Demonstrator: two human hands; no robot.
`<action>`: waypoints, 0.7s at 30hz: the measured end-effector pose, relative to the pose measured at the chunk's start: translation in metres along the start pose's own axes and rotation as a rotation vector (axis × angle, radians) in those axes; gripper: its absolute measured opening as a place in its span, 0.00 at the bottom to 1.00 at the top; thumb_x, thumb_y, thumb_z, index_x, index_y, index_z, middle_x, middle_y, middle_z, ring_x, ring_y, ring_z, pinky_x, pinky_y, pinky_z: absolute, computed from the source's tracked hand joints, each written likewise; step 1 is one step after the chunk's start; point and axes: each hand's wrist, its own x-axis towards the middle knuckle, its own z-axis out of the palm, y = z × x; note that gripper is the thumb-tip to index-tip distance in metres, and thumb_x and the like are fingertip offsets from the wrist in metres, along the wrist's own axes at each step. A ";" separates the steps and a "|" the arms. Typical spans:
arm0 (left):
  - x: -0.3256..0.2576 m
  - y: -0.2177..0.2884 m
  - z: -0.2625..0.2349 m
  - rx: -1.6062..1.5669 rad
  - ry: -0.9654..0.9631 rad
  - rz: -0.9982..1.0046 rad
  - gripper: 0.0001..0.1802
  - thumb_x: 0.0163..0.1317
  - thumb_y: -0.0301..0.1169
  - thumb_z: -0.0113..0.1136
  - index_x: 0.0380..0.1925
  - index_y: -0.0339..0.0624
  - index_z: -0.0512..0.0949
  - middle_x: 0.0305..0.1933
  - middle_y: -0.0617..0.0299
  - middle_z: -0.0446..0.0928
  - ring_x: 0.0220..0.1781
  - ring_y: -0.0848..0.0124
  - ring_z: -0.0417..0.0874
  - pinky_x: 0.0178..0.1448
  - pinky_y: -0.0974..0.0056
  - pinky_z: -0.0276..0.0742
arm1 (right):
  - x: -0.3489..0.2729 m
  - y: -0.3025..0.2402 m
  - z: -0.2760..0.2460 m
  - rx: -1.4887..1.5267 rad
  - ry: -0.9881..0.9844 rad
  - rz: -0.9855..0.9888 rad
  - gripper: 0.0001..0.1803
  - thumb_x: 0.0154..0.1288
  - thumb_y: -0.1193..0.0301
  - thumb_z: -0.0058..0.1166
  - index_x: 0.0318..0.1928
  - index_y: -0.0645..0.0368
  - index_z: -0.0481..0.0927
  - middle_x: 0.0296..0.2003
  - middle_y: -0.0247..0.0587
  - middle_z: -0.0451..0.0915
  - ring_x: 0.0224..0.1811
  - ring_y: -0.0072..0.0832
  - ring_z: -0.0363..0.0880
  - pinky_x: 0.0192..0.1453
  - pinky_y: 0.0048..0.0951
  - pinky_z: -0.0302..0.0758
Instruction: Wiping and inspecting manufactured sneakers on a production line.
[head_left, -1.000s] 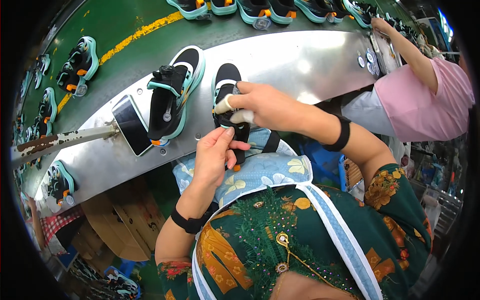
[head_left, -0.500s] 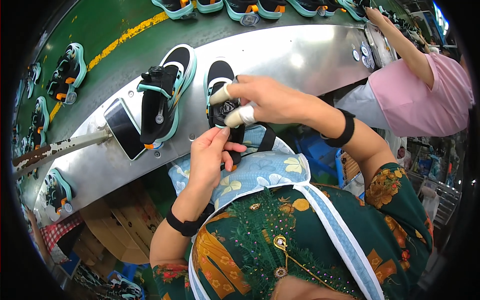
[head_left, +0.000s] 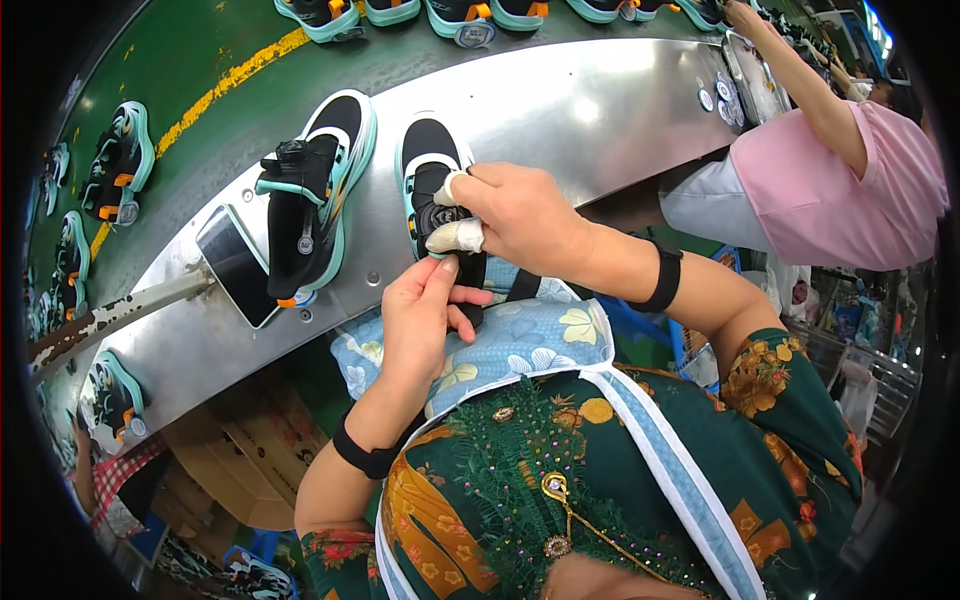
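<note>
A black sneaker with a white and mint sole lies on the metal bench in front of me, toe pointing away. My right hand, with pale covers on thumb and forefinger, is bent round the black round piece on the shoe's tongue. My left hand pinches at the shoe's collar with thumb and forefinger; its other fingers curl loosely. What lies between those fingertips is too small to tell. The heel is partly hidden by my hands. To the left, a matching sneaker lies apart, with a strap and buckle-like piece on top.
A dark-screened phone lies left of the second sneaker, beside a worn metal bar. More sneakers stand on the green belt beyond the bench. Round badges lie at the right, near a person in pink.
My right hand has come in slightly leftward and its fingers have drawn closer together over the shoe's tongue. My left hand keeps its pinch. The whole view has shifted a little.
</note>
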 end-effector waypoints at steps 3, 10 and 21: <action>-0.003 0.009 -0.003 -0.098 -0.052 -0.042 0.15 0.71 0.36 0.48 0.40 0.31 0.75 0.29 0.49 0.80 0.19 0.73 0.78 0.19 0.73 0.71 | 0.008 0.008 -0.011 0.081 -0.069 -0.001 0.18 0.55 0.67 0.63 0.47 0.54 0.79 0.28 0.45 0.73 0.33 0.42 0.76 0.36 0.38 0.72; 0.002 -0.002 -0.003 -0.044 -0.069 -0.044 0.16 0.72 0.37 0.46 0.43 0.33 0.74 0.30 0.48 0.81 0.20 0.71 0.79 0.22 0.72 0.74 | -0.004 -0.004 0.008 0.098 0.012 0.003 0.14 0.53 0.69 0.64 0.41 0.55 0.79 0.29 0.42 0.76 0.32 0.41 0.77 0.35 0.37 0.73; 0.004 -0.005 0.006 -0.022 -0.065 -0.091 0.16 0.73 0.38 0.45 0.42 0.33 0.73 0.29 0.52 0.79 0.27 0.71 0.83 0.23 0.72 0.77 | 0.002 0.021 -0.007 0.262 -0.101 -0.015 0.20 0.52 0.66 0.65 0.47 0.51 0.80 0.30 0.44 0.75 0.32 0.42 0.76 0.37 0.37 0.73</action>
